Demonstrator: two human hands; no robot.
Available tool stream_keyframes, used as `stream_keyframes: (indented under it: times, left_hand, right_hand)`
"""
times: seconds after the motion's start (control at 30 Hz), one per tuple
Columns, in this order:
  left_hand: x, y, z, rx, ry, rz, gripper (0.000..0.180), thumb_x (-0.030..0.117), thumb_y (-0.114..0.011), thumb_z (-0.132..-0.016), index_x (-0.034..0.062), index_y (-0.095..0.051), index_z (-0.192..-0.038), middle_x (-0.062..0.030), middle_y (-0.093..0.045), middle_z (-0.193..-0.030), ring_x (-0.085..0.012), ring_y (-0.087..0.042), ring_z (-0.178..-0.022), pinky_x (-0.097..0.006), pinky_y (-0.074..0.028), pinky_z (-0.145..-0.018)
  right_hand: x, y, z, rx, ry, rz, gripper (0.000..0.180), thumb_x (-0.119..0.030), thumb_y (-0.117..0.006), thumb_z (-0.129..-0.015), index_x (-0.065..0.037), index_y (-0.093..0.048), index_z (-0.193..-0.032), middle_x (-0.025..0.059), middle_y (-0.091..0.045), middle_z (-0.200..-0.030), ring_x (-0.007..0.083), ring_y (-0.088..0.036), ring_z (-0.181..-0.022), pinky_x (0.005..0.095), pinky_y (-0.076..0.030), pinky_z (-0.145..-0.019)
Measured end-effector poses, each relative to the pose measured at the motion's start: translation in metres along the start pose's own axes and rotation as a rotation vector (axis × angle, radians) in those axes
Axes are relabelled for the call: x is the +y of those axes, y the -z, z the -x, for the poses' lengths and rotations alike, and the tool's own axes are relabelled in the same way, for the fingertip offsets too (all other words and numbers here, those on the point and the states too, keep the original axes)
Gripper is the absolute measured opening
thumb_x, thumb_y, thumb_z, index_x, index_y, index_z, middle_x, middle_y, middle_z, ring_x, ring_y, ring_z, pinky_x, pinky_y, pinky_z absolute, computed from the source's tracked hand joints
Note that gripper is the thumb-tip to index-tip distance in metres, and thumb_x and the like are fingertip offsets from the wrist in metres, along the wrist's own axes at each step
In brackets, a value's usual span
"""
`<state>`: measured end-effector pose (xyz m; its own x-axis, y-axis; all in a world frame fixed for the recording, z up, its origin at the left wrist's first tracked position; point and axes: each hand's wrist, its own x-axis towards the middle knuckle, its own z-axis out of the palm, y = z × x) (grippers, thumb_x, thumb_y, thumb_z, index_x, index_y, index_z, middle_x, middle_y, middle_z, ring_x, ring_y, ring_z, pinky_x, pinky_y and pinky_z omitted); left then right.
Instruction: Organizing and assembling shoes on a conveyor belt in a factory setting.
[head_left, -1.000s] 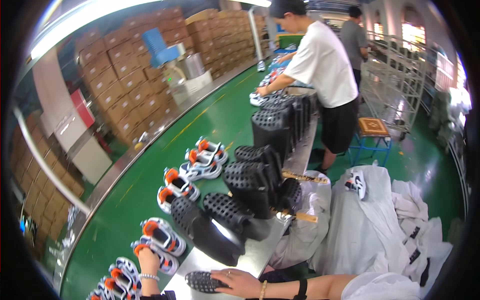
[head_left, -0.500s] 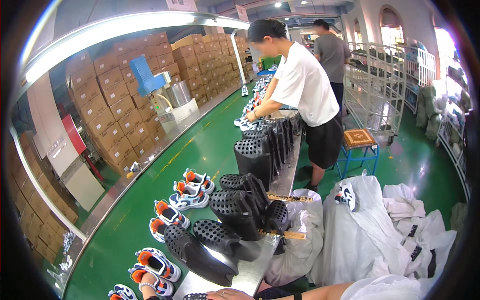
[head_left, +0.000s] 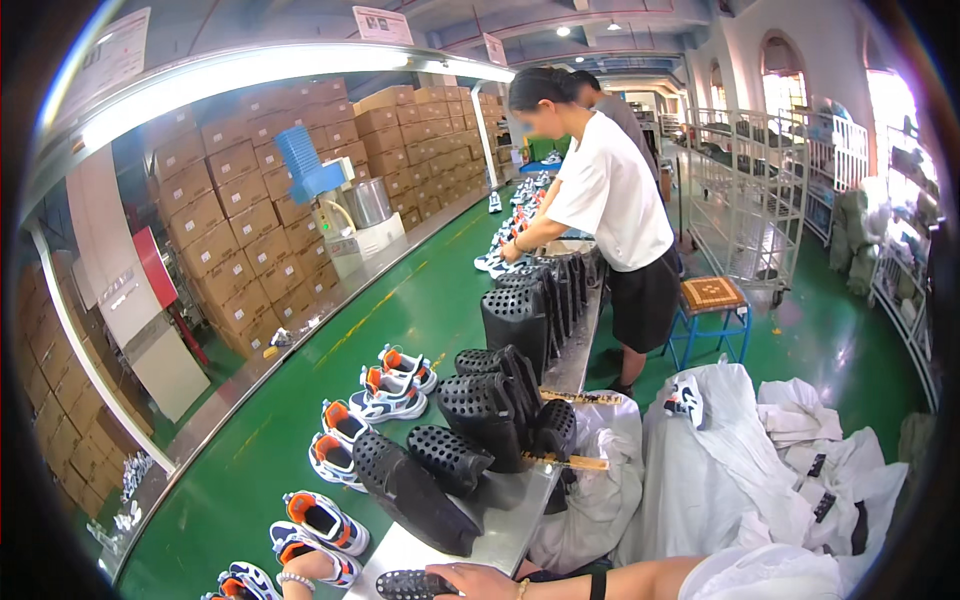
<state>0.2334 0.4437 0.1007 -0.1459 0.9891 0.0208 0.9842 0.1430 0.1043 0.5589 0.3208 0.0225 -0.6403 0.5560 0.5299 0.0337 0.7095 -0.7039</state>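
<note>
Beside the green conveyor belt [head_left: 300,420], right hand [head_left: 485,580] lies flat on a black perforated insole [head_left: 410,584].

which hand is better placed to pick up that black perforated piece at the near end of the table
Right. The right hand already rests against the black perforated piece on the metal table. The left hand is off to the side over a white and orange sneaker on the green belt.

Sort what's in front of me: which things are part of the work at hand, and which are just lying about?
In hand:
right hand resting on a black perforated tray
left hand at a white-and-orange sneaker
stacked black trays
sneaker pairs on the green belt

Lying about:
white bags
blue stool
cardboard boxes
wire cart
</note>
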Motion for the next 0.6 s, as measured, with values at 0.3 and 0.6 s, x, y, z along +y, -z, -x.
stream_keyframes:
  times: [0.3, 0.6]
  left_hand:
    - [0.011, 0.009, 0.091, 0.039, 0.260, 0.124, 0.033, 0.018, -0.059, -0.077, -0.0038, -0.065, -0.102, -0.0263, -0.064, -0.105, -0.0375, -0.064, -0.098, -0.043, -0.052, -0.085]
    - [0.022, -0.056, 0.226, 1.033, 0.631, 0.529, 0.044, -0.003, -0.049, -0.074, 0.0030, -0.054, -0.117, -0.0172, -0.051, -0.120, -0.0364, -0.052, -0.110, -0.042, -0.042, -0.094]
  right_hand:
    - [-0.017, 0.010, -0.042, -0.480, -0.097, 0.559, 0.043, -0.042, -0.060, -0.085, 0.000, -0.054, -0.093, 0.0172, -0.064, -0.077, 0.0303, -0.064, -0.079, 0.0399, -0.053, -0.064]
    - [-0.095, 0.031, -0.139, -0.444, 0.141, 0.586, 0.045, -0.042, -0.067, -0.081, 0.001, -0.057, -0.084, 0.0167, -0.063, -0.067, 0.0349, -0.064, -0.064, 0.0430, -0.051, -0.059]
